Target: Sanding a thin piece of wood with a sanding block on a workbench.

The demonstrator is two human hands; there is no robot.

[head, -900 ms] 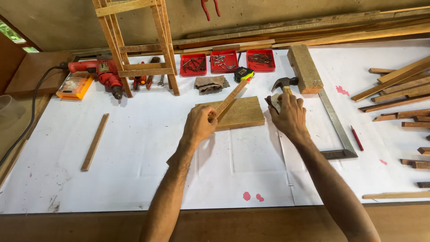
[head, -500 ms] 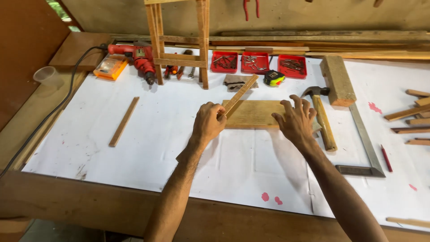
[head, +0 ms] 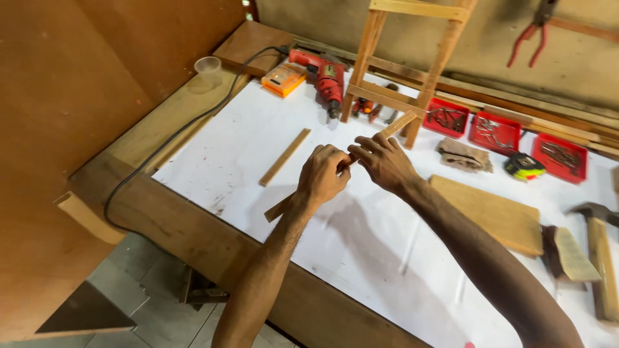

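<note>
Both of my hands hold one long thin wooden strip [head: 398,124] above the white-covered workbench [head: 225,154]. My left hand [head: 320,175] is closed round its lower part, and the near end pokes out below my wrist. My right hand [head: 382,162] pinches the strip a little farther up, fingers curled over it. The strip's far end points toward the wooden ladder-like frame [head: 412,58]. A flat wooden board [head: 490,212] lies on the bench to the right of my right forearm.
A second thin strip [head: 284,156] lies left of my hands. Behind are a red electric drill [head: 322,71] with its cable, an orange case [head: 284,78], a plastic cup [head: 207,68], three red trays [head: 503,132] of nails, a tape measure [head: 523,165], a cloth [head: 464,154] and a hammer [head: 596,222].
My hands left the flat board and moved left, lifting the thin strip off it. The view swung left, showing the bench's left edge and the floor.
</note>
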